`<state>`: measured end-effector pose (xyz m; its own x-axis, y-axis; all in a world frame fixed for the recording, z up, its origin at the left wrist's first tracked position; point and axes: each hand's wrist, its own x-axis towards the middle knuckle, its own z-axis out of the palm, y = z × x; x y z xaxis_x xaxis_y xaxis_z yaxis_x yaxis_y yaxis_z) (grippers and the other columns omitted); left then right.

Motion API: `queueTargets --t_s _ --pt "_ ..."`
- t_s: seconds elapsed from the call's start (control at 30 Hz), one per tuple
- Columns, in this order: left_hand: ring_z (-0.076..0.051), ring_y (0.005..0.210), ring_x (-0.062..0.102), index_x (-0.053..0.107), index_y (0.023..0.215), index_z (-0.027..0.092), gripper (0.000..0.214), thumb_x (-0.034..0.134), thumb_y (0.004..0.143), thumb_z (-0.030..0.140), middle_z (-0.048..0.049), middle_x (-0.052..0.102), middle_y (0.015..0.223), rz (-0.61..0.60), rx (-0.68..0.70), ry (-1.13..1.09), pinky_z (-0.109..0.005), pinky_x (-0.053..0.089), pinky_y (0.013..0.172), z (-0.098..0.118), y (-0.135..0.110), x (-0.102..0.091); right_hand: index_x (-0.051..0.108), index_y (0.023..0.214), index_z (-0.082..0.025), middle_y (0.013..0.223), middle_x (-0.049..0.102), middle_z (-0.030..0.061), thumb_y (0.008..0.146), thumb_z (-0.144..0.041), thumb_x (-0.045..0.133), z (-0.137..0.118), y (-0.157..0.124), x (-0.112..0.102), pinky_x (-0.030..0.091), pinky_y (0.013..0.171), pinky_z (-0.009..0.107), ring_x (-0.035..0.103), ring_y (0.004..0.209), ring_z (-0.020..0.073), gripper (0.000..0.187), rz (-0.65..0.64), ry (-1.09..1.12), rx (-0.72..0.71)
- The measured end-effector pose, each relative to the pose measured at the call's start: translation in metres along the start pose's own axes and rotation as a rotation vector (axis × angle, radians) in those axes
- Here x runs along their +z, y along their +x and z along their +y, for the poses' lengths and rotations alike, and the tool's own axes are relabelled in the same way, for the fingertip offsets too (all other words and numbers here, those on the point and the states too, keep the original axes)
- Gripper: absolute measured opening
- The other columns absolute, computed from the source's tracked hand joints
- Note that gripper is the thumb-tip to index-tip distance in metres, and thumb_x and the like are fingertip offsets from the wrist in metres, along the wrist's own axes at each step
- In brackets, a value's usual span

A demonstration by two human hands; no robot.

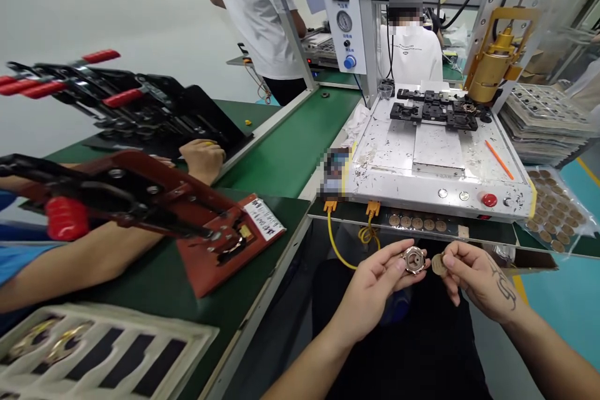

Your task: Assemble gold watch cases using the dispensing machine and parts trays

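My left hand (370, 294) pinches a round metal watch case (414, 259) between thumb and fingers, its inner ring facing up. Just to the right, my right hand (480, 281) has thumb and fingers closed on a thin round brown disc (437, 264). The disc and the watch case are close together but apart, both held above my lap. Under the machine's front edge lies a strip of similar brown discs (417, 223). More of them fill a clear plastic sheet (553, 209) at the right.
A press machine (384, 184) with a gold cylinder (490, 72), black fixture (435, 109) and orange stick (499, 159) stands ahead. Stacked trays (544, 125) rise at right. To the left are a brown clamp fixture (201, 262), a parts tray (187, 362) and a co-worker's arm (94, 256).
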<state>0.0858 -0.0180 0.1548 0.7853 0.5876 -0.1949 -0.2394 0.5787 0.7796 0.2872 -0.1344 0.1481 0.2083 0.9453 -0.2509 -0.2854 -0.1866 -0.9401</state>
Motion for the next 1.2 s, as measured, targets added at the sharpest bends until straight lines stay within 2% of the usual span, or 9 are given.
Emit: queueTargets --t_s 0.07,0.13,0.27,0.33,0.53,0.73,0.93,1.1,1.2 --pt "-0.034 0.123 0.077 0.079 0.133 0.02 0.046 0.086 0.094 0.043 -0.0146 0.083 0.126 0.007 -0.004 0.006 -0.051 0.062 0.112 -0.001 -0.001 0.0 0.063 0.085 -0.022 0.056 0.058 -0.0052 0.103 -0.055 0.071 -0.006 0.0 0.005 0.04 0.05 0.026 0.048 0.046 0.0109 0.039 0.001 -0.111 0.0" --pt "-0.035 0.123 0.077 0.079 0.134 0.02 0.047 0.086 0.094 0.044 -0.0143 0.082 0.127 0.013 -0.003 0.017 -0.051 0.062 0.112 -0.002 -0.001 0.0 0.063 0.084 -0.022 0.062 0.057 -0.0043 0.103 -0.055 0.07 -0.014 0.0 0.01 0.04 0.055 0.027 0.048 0.053 0.0118 0.039 0.027 -0.245 -0.057" --pt "-0.034 0.123 0.077 0.079 0.133 0.021 0.046 0.085 0.094 0.045 -0.0127 0.082 0.127 0.023 0.023 0.048 -0.049 0.063 0.11 -0.002 -0.003 0.004 0.062 0.084 -0.023 0.103 0.064 0.0039 0.104 -0.046 0.068 -0.023 0.002 0.022 0.048 0.082 0.031 0.06 0.093 0.0195 0.031 0.075 -0.445 -0.26" --pt "-0.034 0.124 0.076 0.079 0.133 0.021 0.046 0.085 0.094 0.044 -0.0123 0.082 0.128 0.03 0.039 0.062 -0.048 0.063 0.111 -0.003 -0.004 0.006 0.061 0.086 -0.024 0.112 0.063 0.0044 0.106 -0.042 0.066 -0.022 0.003 0.026 0.048 0.089 0.032 0.061 0.102 0.0209 0.028 0.067 -0.484 -0.292" --pt "-0.034 0.128 0.074 0.078 0.135 0.022 0.045 0.083 0.096 0.044 -0.0119 0.08 0.133 0.029 0.053 0.08 -0.048 0.061 0.114 -0.006 -0.006 0.009 0.06 0.087 -0.024 0.111 0.059 0.0034 0.107 -0.041 0.064 -0.011 0.006 0.028 0.047 0.085 0.032 0.059 0.099 0.0203 0.027 0.059 -0.467 -0.276" --pt "-0.033 0.126 0.075 0.076 0.139 0.021 0.049 0.081 0.097 0.046 -0.0127 0.078 0.136 0.041 0.047 0.118 -0.05 0.06 0.115 -0.012 -0.007 0.009 0.061 0.087 -0.024 0.111 0.059 0.0048 0.107 -0.042 0.064 -0.007 0.005 0.025 0.047 0.087 0.034 0.058 0.103 0.0228 0.027 0.063 -0.466 -0.272" --pt "-0.031 0.123 0.076 0.073 0.141 0.018 0.05 0.076 0.1 0.047 -0.014 0.078 0.137 0.044 0.078 0.226 -0.048 0.06 0.115 -0.017 -0.007 0.009 0.059 0.086 -0.025 0.111 0.06 0.0071 0.107 -0.04 0.063 -0.003 0.005 0.028 0.049 0.088 0.037 0.06 0.106 0.026 0.026 0.113 -0.544 -0.329" --pt "-0.03 0.122 0.077 0.07 0.142 0.018 0.042 0.07 0.104 0.034 -0.014 0.08 0.133 0.079 0.139 0.39 -0.042 0.061 0.111 -0.025 -0.008 0.007 0.05 0.086 -0.026 0.105 0.057 0.0047 0.108 -0.034 0.063 0.003 0.007 0.028 0.049 0.087 0.037 0.059 0.097 0.0227 0.026 0.137 -0.694 -0.424" --pt "-0.028 0.119 0.078 0.067 0.145 0.018 0.041 0.063 0.106 0.03 -0.0144 0.08 0.13 0.072 0.173 0.57 -0.039 0.062 0.105 -0.022 -0.009 0.003 0.054 0.103 -0.027 0.105 0.057 0.0048 0.108 -0.032 0.063 0.008 0.012 0.023 0.051 0.085 0.038 0.058 0.092 0.0225 0.011 0.1 -0.779 -0.443"
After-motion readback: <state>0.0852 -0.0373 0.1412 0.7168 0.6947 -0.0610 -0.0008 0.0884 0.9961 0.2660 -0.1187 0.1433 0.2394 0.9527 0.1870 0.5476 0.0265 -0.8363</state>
